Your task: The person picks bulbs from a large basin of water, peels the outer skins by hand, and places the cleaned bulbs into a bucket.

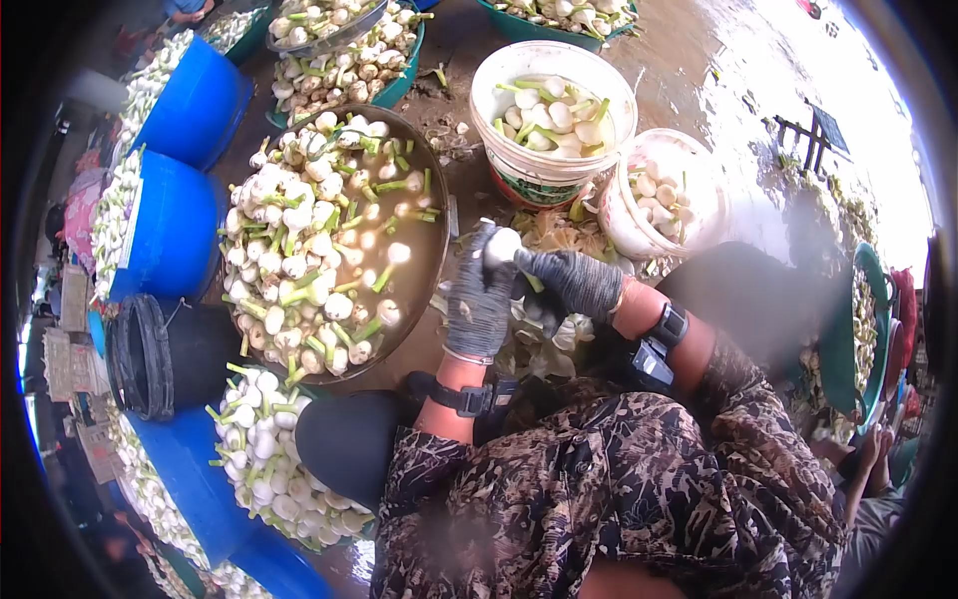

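Note:
A white garlic bulb (503,246) is between my two grey-gloved hands, above the gap between the large basin and the buckets. The fingers of my left hand (473,307) are closed around its left side. From the right, my right hand (582,281) presses its curled fingers against the bulb and its short green stem (535,283). Whether a small tool is hidden in the right fingers cannot be made out. Below the hands lie pale peeled skins (544,344). A wide round basin (439,215) of murky water and stemmed bulbs stands to the left.
Ahead stand a white bucket (489,75) of bulbs and a smaller pale bucket (624,215) with more. Blue tubs (175,225) heaped with garlic and a black bucket (185,354) line the left. Another person's hand (875,454) shows at right, near a green basin (843,339).

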Demonstrator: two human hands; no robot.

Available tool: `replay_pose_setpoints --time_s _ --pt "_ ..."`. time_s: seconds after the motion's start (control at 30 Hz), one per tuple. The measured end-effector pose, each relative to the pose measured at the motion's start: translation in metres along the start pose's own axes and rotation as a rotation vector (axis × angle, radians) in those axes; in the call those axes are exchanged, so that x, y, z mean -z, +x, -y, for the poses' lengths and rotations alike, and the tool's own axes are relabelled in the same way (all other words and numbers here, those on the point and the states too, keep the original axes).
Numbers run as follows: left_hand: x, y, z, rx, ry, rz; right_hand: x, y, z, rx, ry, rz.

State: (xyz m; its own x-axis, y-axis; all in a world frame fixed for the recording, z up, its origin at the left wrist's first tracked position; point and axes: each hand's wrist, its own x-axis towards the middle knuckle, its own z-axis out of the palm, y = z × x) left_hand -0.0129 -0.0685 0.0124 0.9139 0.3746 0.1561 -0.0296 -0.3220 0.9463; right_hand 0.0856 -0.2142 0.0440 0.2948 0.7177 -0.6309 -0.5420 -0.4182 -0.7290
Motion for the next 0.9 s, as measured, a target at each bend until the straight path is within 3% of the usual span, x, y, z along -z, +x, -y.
replay_pose_setpoints --time_s 0.1,0.17,0.23,0.3,0.33,0.4,0.5,0.53,0.6,0.63,0.7,0.8,0.87,0.9 --pt "-0.007 -0.004 0.006 0.019 0.031 0.043 -0.003 -0.003 0.005 -0.064 -0.078 -0.026" --pt "-0.007 -0.004 0.007 0.084 -0.07 0.006 0.014 -0.003 -0.003 0.209 0.314 -0.356" --pt "-0.003 -0.005 0.001 0.309 -0.425 -0.177 0.037 0.0 0.009 0.478 0.722 -0.606" --pt "0.001 -0.007 -0.004 0.341 -0.577 -0.26 0.067 0.007 0.019 0.683 0.95 -0.584" --pt "0.003 -0.008 -0.003 0.338 -0.598 -0.305 0.06 0.012 0.028 0.679 0.941 -0.581" --pt "0.005 -0.01 -0.004 0.309 -0.65 -0.372 0.032 0.026 0.048 0.585 0.739 -0.472" --pt "0.017 -0.011 -0.002 0.215 -0.639 -0.467 -0.02 0.092 0.046 0.416 0.038 -0.3" --pt "0.024 -0.011 -0.008 0.182 -0.662 -0.496 -0.033 0.124 0.036 0.651 -0.589 -0.335" --pt "0.04 -0.013 -0.014 0.207 -0.633 -0.519 -0.056 0.187 0.018 0.742 -0.907 -0.156" --pt "0.046 -0.014 -0.013 0.222 -0.611 -0.534 -0.073 0.203 0.025 0.694 -1.274 -0.1" --pt "0.057 -0.018 -0.01 0.186 -0.606 -0.555 -0.098 0.251 -0.002 0.854 -1.666 -0.179" --pt "0.065 -0.019 -0.017 0.254 -0.768 -0.624 -0.116 0.286 -0.027 0.687 -1.91 -0.112" --pt "0.065 -0.021 -0.007 0.255 -0.797 -0.647 -0.109 0.278 -0.001 0.506 -1.779 0.096" --pt "0.063 -0.022 0.0 0.262 -0.827 -0.635 -0.106 0.273 0.004 0.478 -1.729 0.019"
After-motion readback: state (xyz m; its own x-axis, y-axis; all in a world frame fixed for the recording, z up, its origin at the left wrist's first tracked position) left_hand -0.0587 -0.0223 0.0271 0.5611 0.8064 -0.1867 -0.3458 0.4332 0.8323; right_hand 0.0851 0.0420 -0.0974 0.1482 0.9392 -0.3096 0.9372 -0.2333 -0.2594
